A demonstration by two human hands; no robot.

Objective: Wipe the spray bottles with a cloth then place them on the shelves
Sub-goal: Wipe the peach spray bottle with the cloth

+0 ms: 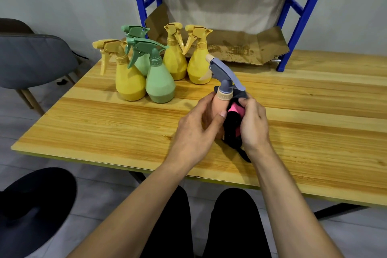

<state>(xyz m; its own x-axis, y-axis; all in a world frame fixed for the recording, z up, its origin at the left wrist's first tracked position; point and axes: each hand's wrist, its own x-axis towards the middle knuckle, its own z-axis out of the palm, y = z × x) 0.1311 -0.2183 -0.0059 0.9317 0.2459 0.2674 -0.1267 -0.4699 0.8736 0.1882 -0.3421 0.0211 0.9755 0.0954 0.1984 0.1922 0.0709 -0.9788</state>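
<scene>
Gripped over counter (104,128) in left hand (196,130), fingers (218,120) curled round body: peach spray bottle (215,107), tilted. Clutched in right hand (254,123), fingers curled, pressed against bottle's side: black-and-pink cloth (232,123). Standing clustered at back left: yellow and green spray bottles (160,84).

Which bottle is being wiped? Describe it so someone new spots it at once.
On the wooden table, look right of the standing yellow and green bottles. The left hand grips a tilted spray bottle while the right hand holds a black-and-pink cloth against it. It alone has a peach body and grey trigger head.
</scene>
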